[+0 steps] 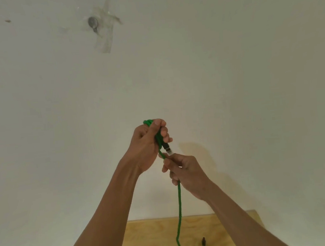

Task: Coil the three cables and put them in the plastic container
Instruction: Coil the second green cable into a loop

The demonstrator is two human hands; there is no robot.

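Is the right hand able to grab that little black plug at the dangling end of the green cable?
Probably not yet: the right hand is closed around the green cable higher up, and the plug hangs well below it.

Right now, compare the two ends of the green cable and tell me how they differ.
The USB plug end is held up in front of the wall, sticking out below the left hand; the small dark end hangs free low down over the wooden board. The USB plug is larger, with clear and metal parts; the dark end is slimmer and plain. Both belong to the same green cable, which passes through the right hand.
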